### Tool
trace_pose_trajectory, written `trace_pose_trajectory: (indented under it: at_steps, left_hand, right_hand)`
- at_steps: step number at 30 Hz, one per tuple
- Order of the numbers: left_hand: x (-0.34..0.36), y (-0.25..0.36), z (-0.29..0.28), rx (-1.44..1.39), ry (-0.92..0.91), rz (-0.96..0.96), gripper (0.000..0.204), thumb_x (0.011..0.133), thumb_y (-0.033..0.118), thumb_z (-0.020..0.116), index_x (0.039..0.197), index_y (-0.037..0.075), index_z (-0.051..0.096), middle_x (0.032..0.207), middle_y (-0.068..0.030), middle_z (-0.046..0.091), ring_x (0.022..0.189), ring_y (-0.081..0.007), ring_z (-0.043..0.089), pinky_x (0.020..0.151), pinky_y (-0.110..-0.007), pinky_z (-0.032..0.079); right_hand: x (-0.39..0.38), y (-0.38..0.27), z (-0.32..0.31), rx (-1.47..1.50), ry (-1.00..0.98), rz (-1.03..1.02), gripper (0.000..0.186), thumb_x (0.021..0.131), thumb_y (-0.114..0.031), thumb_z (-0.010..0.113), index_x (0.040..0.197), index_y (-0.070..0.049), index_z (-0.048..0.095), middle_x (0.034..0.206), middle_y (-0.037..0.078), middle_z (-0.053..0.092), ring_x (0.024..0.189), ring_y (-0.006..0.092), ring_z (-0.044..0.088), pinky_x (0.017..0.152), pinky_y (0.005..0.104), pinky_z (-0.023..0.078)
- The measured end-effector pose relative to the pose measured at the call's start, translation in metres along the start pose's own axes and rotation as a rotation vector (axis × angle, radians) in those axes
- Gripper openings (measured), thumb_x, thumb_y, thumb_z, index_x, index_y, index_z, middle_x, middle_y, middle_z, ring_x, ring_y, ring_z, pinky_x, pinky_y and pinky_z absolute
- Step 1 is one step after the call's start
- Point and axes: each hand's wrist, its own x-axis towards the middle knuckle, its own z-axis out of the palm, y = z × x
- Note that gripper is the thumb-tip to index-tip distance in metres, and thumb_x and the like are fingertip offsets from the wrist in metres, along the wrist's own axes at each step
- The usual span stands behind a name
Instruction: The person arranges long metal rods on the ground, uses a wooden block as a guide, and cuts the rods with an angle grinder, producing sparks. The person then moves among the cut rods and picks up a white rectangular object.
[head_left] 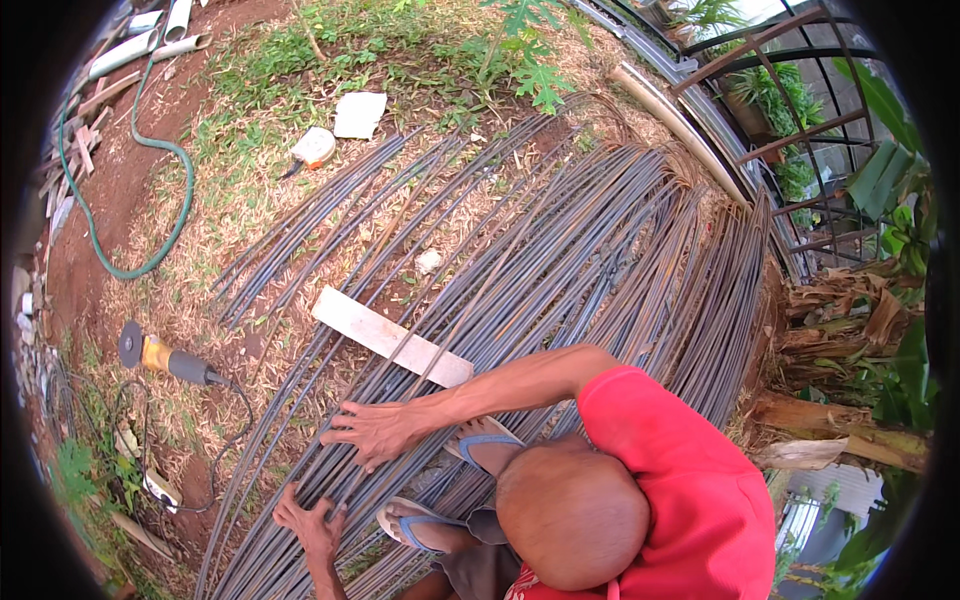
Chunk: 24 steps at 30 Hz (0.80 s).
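Neither of my own hands shows in the head view. A person in a red shirt crouches over a wide spread of long steel rebar rods, facing left, with sandalled feet among the rods. That person's right hand rests on the rods, fingers spread. Another hand presses its fingertips onto the rods just below; its forearm runs out at the lower edge. It appears to be the same person's left hand, though the arm's link to the body is hidden. A pale flat board lies partly under some rods.
An angle grinder with a dark disc lies at left, its cord trailing over dry grass. A green hose curls at upper left near white pipes. A metal frame and banana plants stand at right.
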Motion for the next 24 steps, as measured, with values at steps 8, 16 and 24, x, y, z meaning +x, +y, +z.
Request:
trace_pose_trajectory:
  at_steps: [8,16,24]
  left_hand:
    - [0.025,0.015,0.006,-0.071,0.042,0.059,0.036,0.067,0.040,0.096,0.080,0.017,0.071,0.150,-0.0219,0.042,0.138,-0.0433,0.036,0.108,-0.062,0.022]
    - [0.047,0.059,-0.020,-0.070,-0.027,0.039,0.044,0.070,0.048,0.093,0.090,0.016,0.070,0.146,-0.0168,0.044,0.140,-0.0406,0.036,0.114,-0.065,0.017]
    - [0.060,0.031,-0.009,-0.280,0.130,-0.058,0.021,0.093,0.014,0.075,0.108,0.005,0.064,0.102,-0.0133,0.065,0.097,-0.0329,0.060,0.096,-0.048,0.042]
  right_hand:
    - [-0.023,0.018,-0.027,0.030,0.027,0.012,0.031,0.097,-0.046,0.068,0.092,-0.020,0.085,0.154,0.019,0.041,0.132,0.0366,0.041,0.108,0.0598,0.029]
    - [-0.042,0.024,-0.035,-0.014,0.010,0.023,0.032,0.097,-0.046,0.069,0.088,-0.019,0.083,0.162,0.018,0.037,0.155,0.0468,0.021,0.120,0.0776,0.016]
    - [-0.042,0.019,-0.037,-0.069,0.009,0.053,0.030,0.097,-0.044,0.069,0.091,-0.017,0.082,0.163,0.018,0.037,0.157,0.0441,0.021,0.124,0.0764,0.014]
